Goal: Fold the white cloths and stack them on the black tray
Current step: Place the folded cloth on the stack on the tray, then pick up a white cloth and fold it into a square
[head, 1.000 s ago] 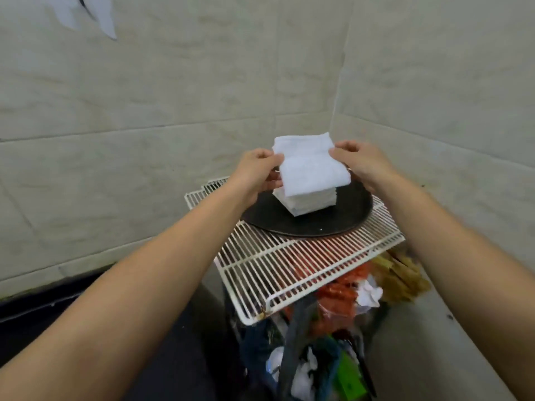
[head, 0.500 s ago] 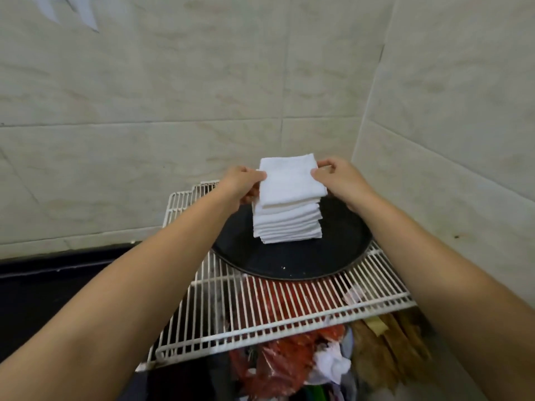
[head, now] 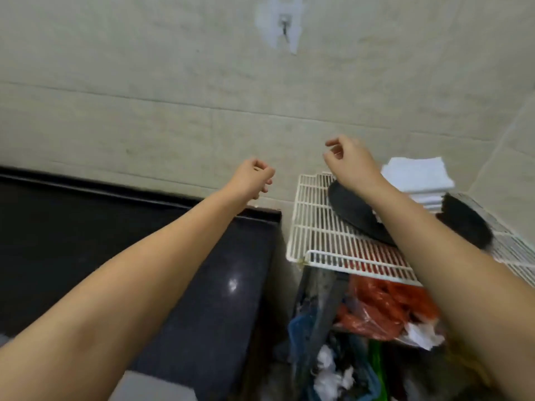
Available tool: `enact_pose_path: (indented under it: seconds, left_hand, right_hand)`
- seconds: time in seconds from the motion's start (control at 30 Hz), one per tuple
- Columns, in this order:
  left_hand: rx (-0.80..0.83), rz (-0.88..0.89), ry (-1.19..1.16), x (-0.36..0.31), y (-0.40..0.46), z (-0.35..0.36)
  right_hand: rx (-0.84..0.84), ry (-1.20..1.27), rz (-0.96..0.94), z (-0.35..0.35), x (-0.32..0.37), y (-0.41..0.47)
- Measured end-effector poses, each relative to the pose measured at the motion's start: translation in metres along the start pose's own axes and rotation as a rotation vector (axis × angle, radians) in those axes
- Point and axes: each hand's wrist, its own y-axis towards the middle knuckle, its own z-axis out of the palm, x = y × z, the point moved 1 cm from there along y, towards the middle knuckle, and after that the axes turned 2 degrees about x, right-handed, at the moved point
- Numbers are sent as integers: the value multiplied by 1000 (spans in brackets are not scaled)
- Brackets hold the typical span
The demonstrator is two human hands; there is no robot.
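Folded white terry cloths [head: 417, 176] sit stacked on the round black tray [head: 351, 211] atop the white wire rack [head: 321, 235], so both the left hand [head: 254, 178] and right hand [head: 347, 160] hang empty, fingers loosely curled, presumably free for another cloth.

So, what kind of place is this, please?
Probably a kitchen or utility corner of a home. The walls are tiled, a dark polished counter runs along them, and a white wire rack stands over a heap of bags and rubbish.
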Motion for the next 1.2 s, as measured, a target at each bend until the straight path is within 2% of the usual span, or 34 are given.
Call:
enact_pose_path:
  seconds: [0.2, 0.33, 0.5, 0.7, 0.83, 1.1, 1.2]
  left_hand:
    - [-292, -69, 355, 92, -128, -210]
    - [-458, -206, 564, 147, -223, -329]
    - [-610, -460, 725, 217, -342, -442]
    - [-743, -817, 650, 313, -471, -536]
    - [-872, -978, 563, 358, -524, -602]
    - [-1087, -1162, 431, 405, -606, -717]
    - [-1173, -1212, 394, 424, -647, -757]
  right_hand:
    - [273, 54, -236, 165, 182, -70]
    - [430, 19, -491, 254, 299, -139]
    - [599, -38, -765, 356, 425, -220]
    - [826, -89, -1003, 471, 545, -318]
    - [969, -74, -1150, 542, 625, -367]
    - [1189, -81, -1395, 644, 781, -432]
    - [1216, -66, -1494, 676, 843, -468]
